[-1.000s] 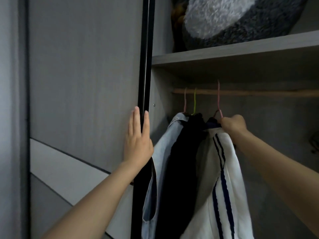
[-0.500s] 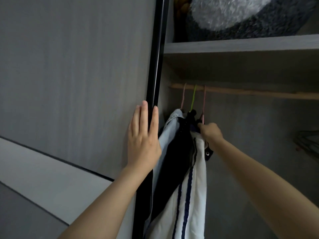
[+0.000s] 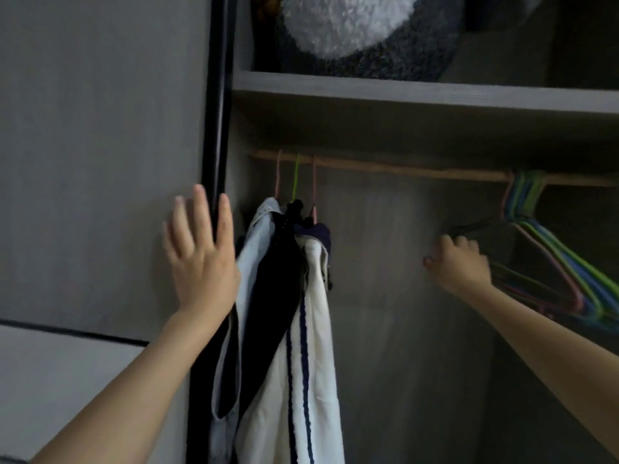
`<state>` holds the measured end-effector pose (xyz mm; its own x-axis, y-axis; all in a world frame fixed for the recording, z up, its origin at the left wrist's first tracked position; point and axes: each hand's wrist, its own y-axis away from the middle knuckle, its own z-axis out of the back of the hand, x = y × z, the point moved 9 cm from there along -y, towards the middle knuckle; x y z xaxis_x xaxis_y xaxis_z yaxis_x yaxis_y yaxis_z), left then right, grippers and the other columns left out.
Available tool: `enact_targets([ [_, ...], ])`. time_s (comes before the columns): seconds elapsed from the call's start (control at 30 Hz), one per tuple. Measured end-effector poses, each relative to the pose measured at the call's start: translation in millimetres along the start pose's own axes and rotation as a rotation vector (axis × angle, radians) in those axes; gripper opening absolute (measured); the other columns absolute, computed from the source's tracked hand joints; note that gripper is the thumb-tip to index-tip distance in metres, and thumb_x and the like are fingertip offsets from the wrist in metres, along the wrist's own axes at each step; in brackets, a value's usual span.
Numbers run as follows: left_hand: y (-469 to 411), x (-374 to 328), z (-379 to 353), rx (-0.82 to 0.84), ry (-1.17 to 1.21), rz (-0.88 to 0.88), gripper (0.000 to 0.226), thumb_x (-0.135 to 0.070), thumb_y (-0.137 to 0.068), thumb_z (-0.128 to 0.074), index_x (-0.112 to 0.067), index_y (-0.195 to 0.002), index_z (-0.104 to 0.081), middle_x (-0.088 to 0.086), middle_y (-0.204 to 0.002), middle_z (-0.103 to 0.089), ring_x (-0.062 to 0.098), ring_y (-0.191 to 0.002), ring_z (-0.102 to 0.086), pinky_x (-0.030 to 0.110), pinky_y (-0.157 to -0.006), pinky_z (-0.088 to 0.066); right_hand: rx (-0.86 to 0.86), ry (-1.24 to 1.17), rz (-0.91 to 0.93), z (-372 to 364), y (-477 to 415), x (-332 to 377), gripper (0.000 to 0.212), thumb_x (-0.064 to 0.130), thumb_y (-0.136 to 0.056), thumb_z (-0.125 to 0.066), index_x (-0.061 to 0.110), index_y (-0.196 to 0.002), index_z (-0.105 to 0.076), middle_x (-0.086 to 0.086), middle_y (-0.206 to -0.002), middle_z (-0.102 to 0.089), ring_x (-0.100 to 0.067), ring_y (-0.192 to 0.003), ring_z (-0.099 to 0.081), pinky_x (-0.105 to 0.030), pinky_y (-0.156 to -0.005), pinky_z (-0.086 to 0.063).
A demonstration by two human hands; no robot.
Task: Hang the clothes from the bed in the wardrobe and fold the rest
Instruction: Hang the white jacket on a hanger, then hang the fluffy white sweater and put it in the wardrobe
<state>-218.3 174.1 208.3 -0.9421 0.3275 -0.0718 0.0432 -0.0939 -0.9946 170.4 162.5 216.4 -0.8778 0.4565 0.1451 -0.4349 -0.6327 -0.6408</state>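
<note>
Three garments hang at the left end of the wooden rail (image 3: 402, 167): a light blue one (image 3: 256, 249), a black one (image 3: 284, 262) and a white one with navy stripes (image 3: 316, 329), on pink and green hangers. My left hand (image 3: 201, 259) lies flat with straight fingers against the black edge of the sliding door (image 3: 216, 128). My right hand (image 3: 459, 262) is inside the wardrobe, well to the right of the hung clothes, with its fingers curled at a bunch of empty coloured hangers (image 3: 562, 262). Whether it grips one is unclear.
A grey shelf (image 3: 418, 92) runs above the rail and carries a fluffy grey and white plush thing (image 3: 361, 31). The grey door panel (image 3: 100, 162) fills the left side. Between the hung clothes and the empty hangers the rail is bare.
My right hand let go of the pink hanger with the white striped garment and moved right to the empty hangers. My left hand stayed at the door edge, fingers now spread wider.
</note>
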Motion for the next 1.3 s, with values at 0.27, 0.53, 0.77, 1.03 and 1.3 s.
enact_targets([
  [0.27,37.1,-123.9,-17.1,0.119,0.260,-0.204,0.051,-0.026,-0.083,-0.042,-0.001,-0.125,-0.058,0.027,-0.134,-0.049,0.047,-0.123,-0.046,0.061,-0.094,-0.039,-0.012,0.433,-0.181,41.7,33.3,-146.6,0.053,0.033,-0.080,-0.068,0.011,-0.121,-0.043,-0.012,-0.119,-0.050,-0.031,-0.111,-0.048,-0.037,-0.082,-0.044],
  [0.53,46.4,-161.9,-59.5,0.333,0.267,-0.186,0.063,-0.010,-0.060,-0.081,0.001,-0.119,-0.062,0.032,-0.130,-0.050,0.050,-0.118,-0.049,0.063,-0.090,-0.041,0.004,0.517,-0.164,37.8,40.1,-173.6,0.036,0.026,-0.091,-0.052,0.010,-0.120,-0.037,-0.005,-0.102,-0.067,-0.029,-0.092,-0.065,-0.029,-0.060,-0.039],
  [0.77,48.6,-162.8,-69.0,0.369,0.257,-0.156,0.057,-0.009,-0.064,-0.077,0.002,-0.117,-0.063,0.032,-0.129,-0.050,0.050,-0.118,-0.049,0.062,-0.090,-0.041,-0.201,0.162,-0.177,67.6,28.9,-162.9,0.018,0.005,-0.086,-0.049,0.007,-0.098,-0.036,-0.020,-0.086,-0.066,-0.040,-0.080,-0.062,-0.036,-0.061,-0.035],
  [1.03,41.4,-168.0,-50.3,0.283,0.309,-0.154,0.052,-0.026,-0.080,-0.036,-0.003,-0.118,-0.063,0.030,-0.129,-0.051,0.046,-0.122,-0.044,0.060,-0.094,-0.040,-0.168,0.176,-0.102,69.5,36.4,-150.8,0.026,0.011,-0.089,-0.050,0.007,-0.113,-0.040,-0.019,-0.086,-0.065,-0.042,-0.080,-0.060,-0.036,-0.061,-0.034],
  [1.3,68.1,-206.4,-14.4,0.332,0.506,-0.170,0.072,-0.019,-0.058,-0.086,0.001,-0.122,-0.059,0.033,-0.130,-0.049,0.052,-0.120,-0.046,0.064,-0.089,-0.044,-0.277,0.105,-0.091,125.0,122.8,-171.7,0.035,0.003,-0.082,-0.061,0.002,-0.115,-0.050,-0.024,-0.069,-0.062,-0.048,-0.064,-0.058,-0.036,-0.057,-0.032],
])
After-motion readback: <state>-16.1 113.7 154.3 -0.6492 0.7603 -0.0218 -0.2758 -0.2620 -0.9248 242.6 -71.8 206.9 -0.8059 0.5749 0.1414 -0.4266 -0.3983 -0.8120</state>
